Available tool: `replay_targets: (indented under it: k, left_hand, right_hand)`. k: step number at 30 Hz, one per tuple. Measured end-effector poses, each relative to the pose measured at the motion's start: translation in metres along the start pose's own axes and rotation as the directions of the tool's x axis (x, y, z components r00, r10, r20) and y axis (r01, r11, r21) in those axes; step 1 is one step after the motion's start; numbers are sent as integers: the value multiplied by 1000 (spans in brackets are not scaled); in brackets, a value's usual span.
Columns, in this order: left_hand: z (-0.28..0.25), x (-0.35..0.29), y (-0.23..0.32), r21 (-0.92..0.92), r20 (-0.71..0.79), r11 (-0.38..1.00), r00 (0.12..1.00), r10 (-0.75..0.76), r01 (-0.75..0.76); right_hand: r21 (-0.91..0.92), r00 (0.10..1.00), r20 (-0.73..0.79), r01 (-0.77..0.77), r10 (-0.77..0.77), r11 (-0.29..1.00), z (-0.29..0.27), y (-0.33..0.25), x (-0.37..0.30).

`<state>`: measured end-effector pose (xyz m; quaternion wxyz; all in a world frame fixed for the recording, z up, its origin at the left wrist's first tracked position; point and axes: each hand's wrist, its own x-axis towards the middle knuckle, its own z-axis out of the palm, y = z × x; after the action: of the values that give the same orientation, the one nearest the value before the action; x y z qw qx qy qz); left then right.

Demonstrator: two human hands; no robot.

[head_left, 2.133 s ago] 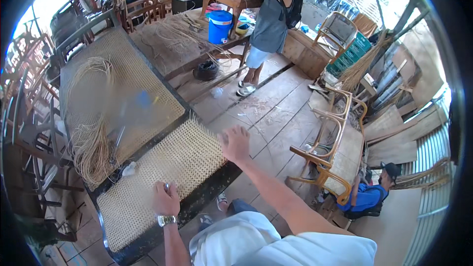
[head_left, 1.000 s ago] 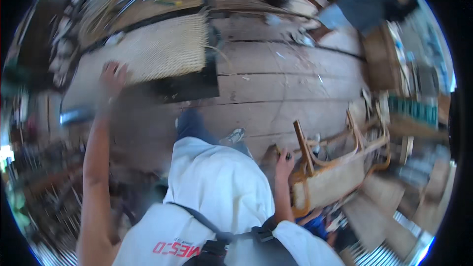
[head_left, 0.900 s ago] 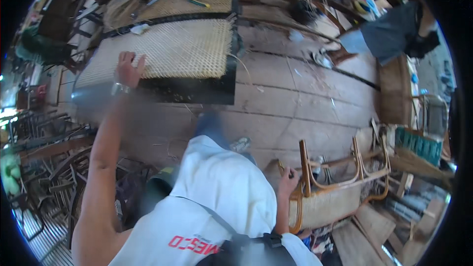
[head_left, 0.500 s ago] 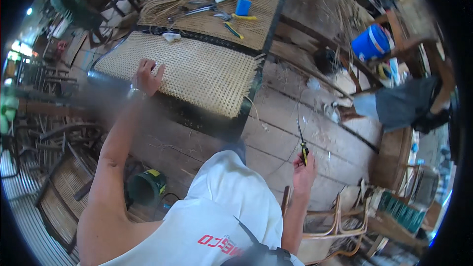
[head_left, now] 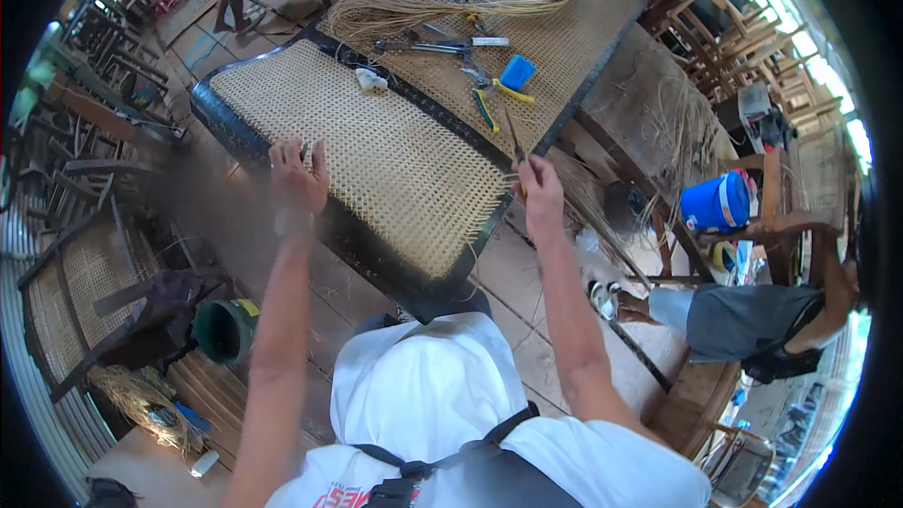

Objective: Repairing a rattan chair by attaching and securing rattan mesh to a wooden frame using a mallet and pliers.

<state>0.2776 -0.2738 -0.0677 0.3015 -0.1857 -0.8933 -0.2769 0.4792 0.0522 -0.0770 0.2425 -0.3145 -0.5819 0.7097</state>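
Note:
A woven cane panel [head_left: 376, 155] lies in a dark frame [head_left: 362, 268], with loose strand ends along its right edge. On the panel's near left edge rests my left hand [head_left: 301, 179], fingers spread, holding nothing. My right hand [head_left: 540, 199] is closed round the handle of a long, thin-shafted screwdriver [head_left: 514, 136]. It is beside the panel's far right corner, and the shaft points away from me. The fingers cover most of the handle; the earlier picture shows it black and yellow. A crumpled white piece [head_left: 371, 80] sits at the panel's far edge.
Beyond, a second cane panel [head_left: 564, 103] carries yellow-handled pliers [head_left: 484, 111], a blue block [head_left: 517, 71], a hammer-like tool [head_left: 423, 46] and coiled cane strands [head_left: 404, 5]. A blue bucket [head_left: 717, 204] and another person [head_left: 752, 325] are at right. A green bucket [head_left: 224, 331] stands at left.
My right hand has come up from low on the right to the panel's right corner, bringing the screwdriver. My left hand stays on the panel's near edge. The view has turned.

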Motion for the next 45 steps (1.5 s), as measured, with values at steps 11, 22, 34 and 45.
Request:
replay_targets:
  k: [11, 22, 34, 45]
  left_hand:
    - [-14, -39, 36, 187, 14, 955, 972, -236, 229]
    - [-6, -53, 51, 423, -3, 885, 977, -212, 194]
    - [-55, -125, 185, 196, 65, 789, 795, -603, 583]
    - [-70, -227, 264, 15, -34, 300, 300, -953, 954]
  right_hand:
    - [-924, 891, 288, 355, -352, 142, 37, -15, 244]
    - [-800, 810, 577, 586, -101, 131, 47, -76, 339]
    - [-534, 631, 544, 769, -553, 352, 16, -77, 273]
    - [-53, 284, 925, 753, -251, 655, -1, 17, 25]
